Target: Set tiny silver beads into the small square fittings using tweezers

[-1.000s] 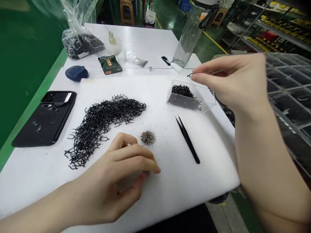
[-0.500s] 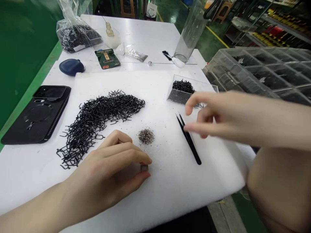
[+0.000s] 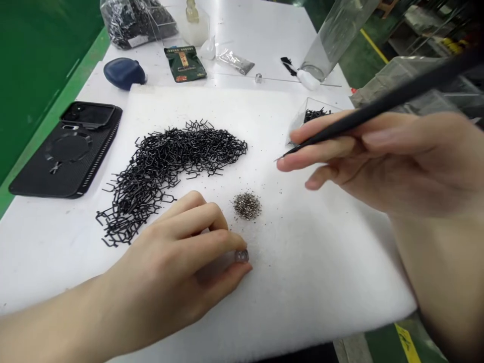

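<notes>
Between the thumb and index finger of my left hand (image 3: 181,262) is a small clear piece (image 3: 241,255), held low over the white foam sheet (image 3: 321,272). My right hand (image 3: 363,151) holds black tweezers (image 3: 381,111), their thin tips pointing left over the sheet. Just beyond the clear piece lies a small round heap of tiny metallic bits (image 3: 247,205). A long curved pile of black bent wire pieces (image 3: 166,161) spreads to the left.
Partly behind my right hand stands a clear box of black pieces (image 3: 315,113). A black phone case (image 3: 68,151) and blue object (image 3: 124,73) lie left. At the back are a green packet (image 3: 185,64), clear cylinder (image 3: 333,45) and bag (image 3: 132,22).
My right hand has picked up the tweezers from the sheet and raised them. The view has shifted, and my left hand still holds the clear piece.
</notes>
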Demonstrator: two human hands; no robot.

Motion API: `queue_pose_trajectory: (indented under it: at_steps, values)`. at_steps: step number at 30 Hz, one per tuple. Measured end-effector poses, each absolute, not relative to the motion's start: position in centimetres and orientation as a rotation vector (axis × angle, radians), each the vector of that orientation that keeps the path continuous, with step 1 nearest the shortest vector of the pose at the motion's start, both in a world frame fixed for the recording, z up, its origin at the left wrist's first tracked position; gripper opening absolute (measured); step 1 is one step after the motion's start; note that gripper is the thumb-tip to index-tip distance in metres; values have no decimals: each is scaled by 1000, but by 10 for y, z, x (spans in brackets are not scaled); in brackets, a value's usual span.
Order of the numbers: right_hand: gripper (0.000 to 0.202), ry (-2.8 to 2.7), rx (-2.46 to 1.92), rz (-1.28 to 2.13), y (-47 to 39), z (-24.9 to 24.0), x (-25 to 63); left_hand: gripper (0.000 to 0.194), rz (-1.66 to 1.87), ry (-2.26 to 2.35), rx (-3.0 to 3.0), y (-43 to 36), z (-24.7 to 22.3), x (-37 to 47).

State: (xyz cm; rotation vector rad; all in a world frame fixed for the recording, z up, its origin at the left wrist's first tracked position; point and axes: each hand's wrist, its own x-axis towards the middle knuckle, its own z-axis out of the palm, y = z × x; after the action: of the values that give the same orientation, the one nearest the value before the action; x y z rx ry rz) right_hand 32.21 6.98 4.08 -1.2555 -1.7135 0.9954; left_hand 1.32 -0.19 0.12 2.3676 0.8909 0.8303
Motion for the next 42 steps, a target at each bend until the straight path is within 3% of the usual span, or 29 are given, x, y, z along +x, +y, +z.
queue_pose_trajectory:
  at_steps: [4, 8, 12, 21, 42]
  values:
    - [14, -1635, -968, 1362, 58, 18, 309, 16, 820, 895, 2354, -6, -2, 10]
    - [7, -1782, -930, 1311, 51, 13, 305, 9, 860, 974, 2365, -10, -9, 10]
    - [14, -2011, -818, 1255, 56, 14, 307, 5, 855, 1020, 2327, -13, -11, 12]
    - [10, -1947, -1081, 1258, 48, 10, 307, 25, 757, 1033, 2287, -17, 0, 12]
    - [14, -1974, -1018, 1213, 50, 8, 303, 17, 796, 1016, 2301, -14, -6, 12]
